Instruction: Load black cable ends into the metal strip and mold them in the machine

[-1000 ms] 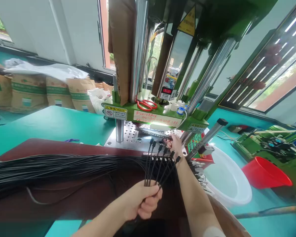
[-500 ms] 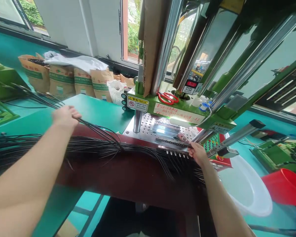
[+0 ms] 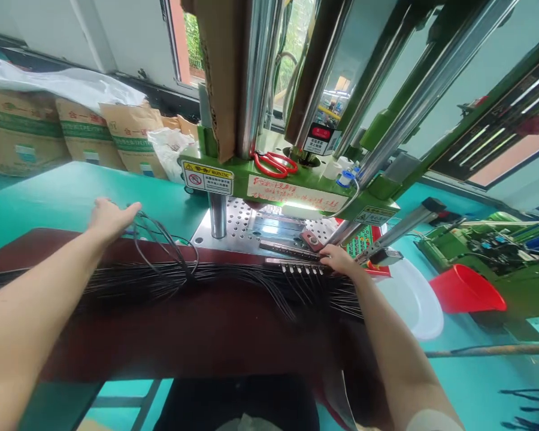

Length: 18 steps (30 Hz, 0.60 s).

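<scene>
My left hand (image 3: 110, 218) is over the left edge of the dark red bench top, its thumb spread from the fingers. Loose black cables (image 3: 168, 239) curl just beside it; its fingertips are partly hidden. My right hand (image 3: 336, 260) pinches the end of a long dark metal bar (image 3: 287, 250) at the front of the machine's perforated metal plate (image 3: 236, 218). Just below that bar lies a second strip (image 3: 276, 261) with several silver connectors (image 3: 302, 270) along it, black cables trailing from them. A thick bundle of black cables (image 3: 130, 278) stretches across the bench.
The green press (image 3: 193, 158) with steel columns stands ahead, red-handled scissors (image 3: 276, 164) on its ledge. Paper sacks (image 3: 132, 134) line the wall at left. A white tub (image 3: 413, 299) and a red bucket (image 3: 467, 290) are at right, near a green machine (image 3: 512, 257).
My left hand has loosened from the cable bunch it held, and the cables now loop down to its right. My right hand keeps its grip on the bar. The view has turned right.
</scene>
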### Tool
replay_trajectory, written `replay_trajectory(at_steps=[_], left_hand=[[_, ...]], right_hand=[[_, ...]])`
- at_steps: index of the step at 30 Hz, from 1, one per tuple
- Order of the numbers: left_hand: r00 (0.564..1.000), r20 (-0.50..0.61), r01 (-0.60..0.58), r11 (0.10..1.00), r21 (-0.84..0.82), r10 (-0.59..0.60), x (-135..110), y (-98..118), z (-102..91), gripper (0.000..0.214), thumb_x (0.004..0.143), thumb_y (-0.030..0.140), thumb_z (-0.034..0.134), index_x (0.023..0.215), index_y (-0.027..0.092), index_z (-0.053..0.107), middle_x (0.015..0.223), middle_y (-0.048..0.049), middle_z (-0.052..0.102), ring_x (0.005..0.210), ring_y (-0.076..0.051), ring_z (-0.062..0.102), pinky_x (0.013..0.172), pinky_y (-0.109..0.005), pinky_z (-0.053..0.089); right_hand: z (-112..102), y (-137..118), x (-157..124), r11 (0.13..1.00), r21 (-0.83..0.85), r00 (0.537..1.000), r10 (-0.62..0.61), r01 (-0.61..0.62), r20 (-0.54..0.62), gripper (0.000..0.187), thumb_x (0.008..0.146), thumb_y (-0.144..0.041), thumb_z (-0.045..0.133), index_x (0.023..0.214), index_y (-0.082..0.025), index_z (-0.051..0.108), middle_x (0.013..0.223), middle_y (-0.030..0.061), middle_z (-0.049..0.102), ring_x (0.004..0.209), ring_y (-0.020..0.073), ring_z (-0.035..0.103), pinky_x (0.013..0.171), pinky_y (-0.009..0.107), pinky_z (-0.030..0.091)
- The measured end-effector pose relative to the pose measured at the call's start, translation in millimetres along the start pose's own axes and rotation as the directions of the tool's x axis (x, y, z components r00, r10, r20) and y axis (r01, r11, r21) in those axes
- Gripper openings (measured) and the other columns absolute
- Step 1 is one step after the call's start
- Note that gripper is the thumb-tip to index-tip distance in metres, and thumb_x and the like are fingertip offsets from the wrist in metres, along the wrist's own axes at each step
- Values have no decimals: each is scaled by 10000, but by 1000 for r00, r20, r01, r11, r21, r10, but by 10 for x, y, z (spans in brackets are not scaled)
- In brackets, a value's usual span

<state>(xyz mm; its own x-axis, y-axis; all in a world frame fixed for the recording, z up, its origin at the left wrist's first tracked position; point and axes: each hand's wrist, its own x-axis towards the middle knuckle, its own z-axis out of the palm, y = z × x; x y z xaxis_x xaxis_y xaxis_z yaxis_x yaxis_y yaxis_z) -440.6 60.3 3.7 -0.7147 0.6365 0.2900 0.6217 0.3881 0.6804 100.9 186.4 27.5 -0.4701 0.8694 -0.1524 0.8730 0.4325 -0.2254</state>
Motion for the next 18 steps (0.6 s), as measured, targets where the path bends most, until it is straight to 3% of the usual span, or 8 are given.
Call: replay_trajectory(at_steps=[2, 3, 5, 7, 9, 12, 15, 18], left_hand=[[994, 24, 108, 989, 96, -111, -118, 140, -54, 560, 588, 413, 684, 946, 54, 445, 746, -50, 525, 750, -194, 502, 709, -431, 456], [994, 40, 102, 990, 97, -106, -219, 250, -95, 580, 600, 374, 681, 1012, 39, 450, 792, -58, 534, 767, -182, 502, 724, -410, 460], [998, 28, -56, 998, 36, 55, -501, 523, -201, 520, 659, 295, 631, 1089, 54, 464, 870, -67, 542, 741, -145, 504, 699, -350, 474], [958, -48, -285, 959, -3, 284, -861, 816, -329, 385, 719, 256, 561, 1073, 113, 507, 958, -69, 536, 772, -139, 515, 699, -319, 477], [841, -109, -532, 847, 16, 530, -1245, 1067, -448, 282, 760, 264, 526, 1019, 152, 534, 987, -68, 533, 894, -181, 509, 779, -348, 457], [643, 16, -762, 642, -77, 765, -1757, 1321, -529, 178, 785, 215, 513, 960, 194, 541, 951, -61, 546, 953, -202, 489, 862, -375, 402], [491, 227, -790, 540, -290, 841, -2159, 1514, -428, 180, 788, 205, 509, 964, 223, 536, 939, -49, 564, 924, -196, 491, 847, -360, 385], [421, 413, -704, 578, -412, 808, -2519, 1729, -166, 227, 802, 287, 494, 1012, 225, 558, 1012, -68, 571, 976, -233, 469, 866, -394, 354]], right_hand=[[-27, -49, -5, 996, -89, 999, -18, 21, 33, 207, 720, -150, 562, 885, -175, 685, 978, 39, 636, 924, 187, 572, 810, 247, 405], [-36, -75, -8, 991, -130, 999, -23, 28, 45, 220, 732, -146, 548, 903, -176, 683, 994, 45, 631, 926, 188, 573, 801, 246, 405], [-47, -126, -17, 978, -207, 998, -20, 33, 65, 233, 745, -130, 524, 911, -173, 682, 987, 62, 631, 910, 197, 582, 774, 254, 409], [-51, -169, -40, 961, -275, 997, -5, 26, 78, 231, 742, -97, 506, 877, -154, 685, 919, 87, 640, 852, 210, 600, 727, 267, 417], [-53, -205, -93, 942, -335, 998, 2, 19, 64, 251, 742, -63, 479, 887, -133, 671, 901, 112, 630, 812, 219, 605, 692, 279, 419], [-48, -257, -238, 914, -404, 999, -44, 49, 23, 305, 767, -47, 430, 979, -147, 624, 1006, 120, 581, 870, 213, 583, 720, 280, 410], [-14, -321, -401, 883, -458, 994, -108, 107, 24, 278, 776, -59, 434, 968, -163, 605, 1043, 112, 545, 969, 222, 528, 777, 281, 392], [30, -389, -499, 856, -504, 992, -127, 114, 8, 265, 787, -58, 413, 981, -129, 578, 1077, 151, 513, 1029, 261, 477, 807, 328, 373]])
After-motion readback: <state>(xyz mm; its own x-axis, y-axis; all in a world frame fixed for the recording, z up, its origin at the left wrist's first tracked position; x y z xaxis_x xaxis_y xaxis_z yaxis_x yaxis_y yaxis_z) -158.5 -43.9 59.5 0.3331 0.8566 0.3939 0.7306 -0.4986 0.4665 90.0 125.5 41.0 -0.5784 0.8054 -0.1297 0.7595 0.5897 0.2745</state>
